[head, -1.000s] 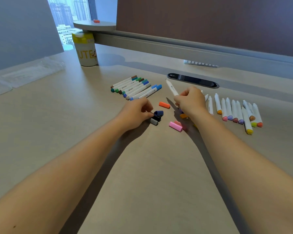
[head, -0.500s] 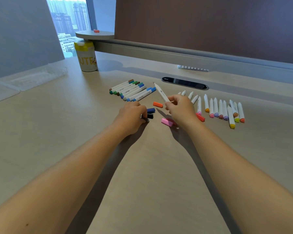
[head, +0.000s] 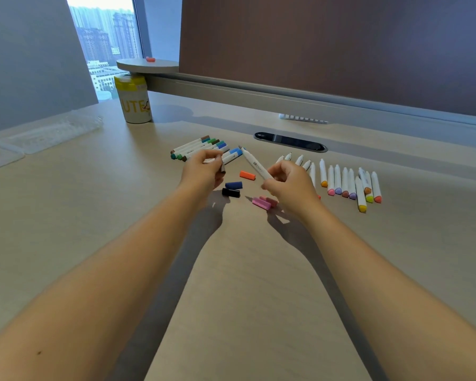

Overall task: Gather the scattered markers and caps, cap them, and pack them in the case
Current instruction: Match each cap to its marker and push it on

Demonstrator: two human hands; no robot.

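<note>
My right hand [head: 289, 184] pinches a white uncapped marker [head: 254, 165] that points up and to the left. My left hand [head: 204, 171] is lifted off the desk and pinches a small grey cap [head: 222, 166] by its fingertips. Loose caps lie between the hands: an orange cap [head: 247, 175], a dark blue cap [head: 233, 185], a black cap [head: 230, 192] and pink caps [head: 263, 202]. A bundle of capped markers [head: 201, 147] lies behind my left hand. A row of markers [head: 346, 182] lies to the right, several without caps. The clear case [head: 50, 133] sits at far left.
A white cup with a yellow lid [head: 134, 101] stands at the back left under a round shelf [head: 146, 66] bearing a small red thing. A dark cable slot [head: 290, 140] is set into the desk [head: 231, 270] behind the markers. A partition wall runs along the back.
My left hand has risen from the desk with the grey cap, leaving the blue and black caps behind. My right hand has kept its marker and shifted slightly.
</note>
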